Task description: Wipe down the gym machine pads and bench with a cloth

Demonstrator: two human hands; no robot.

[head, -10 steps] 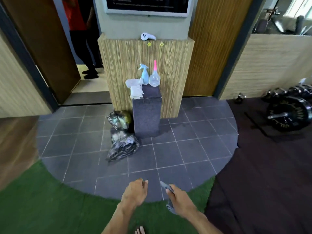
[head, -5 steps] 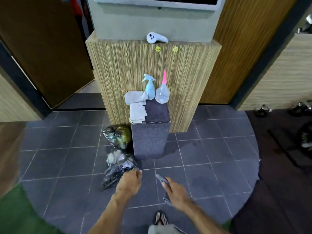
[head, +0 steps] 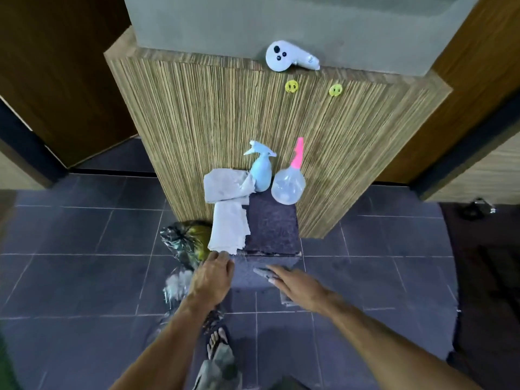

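A dark carpeted block (head: 271, 226) stands against a striped wooden pillar. On its left side lie two pale grey cloths (head: 229, 204), one folded at the back, one hanging over the front edge. A light blue spray bottle (head: 261, 171) and a clear bottle with a pink nozzle (head: 289, 182) stand at the back. My left hand (head: 212, 275) reaches just below the hanging cloth, fingers curled, holding nothing. My right hand (head: 298, 285) is in front of the block and grips a dark grey cloth (head: 266, 273).
Shiny black plastic bags (head: 184, 243) lie on the grey tiles left of the block. A white controller (head: 289, 57) rests on the pillar's ledge. Dark gym matting (head: 489, 263) lies to the right. A dark door stands at left. My sandalled foot (head: 216, 340) is below.
I have walked closer to the block, which now fills the middle of view. Both hands have risen toward its front edge; the right still holds the dark cloth.
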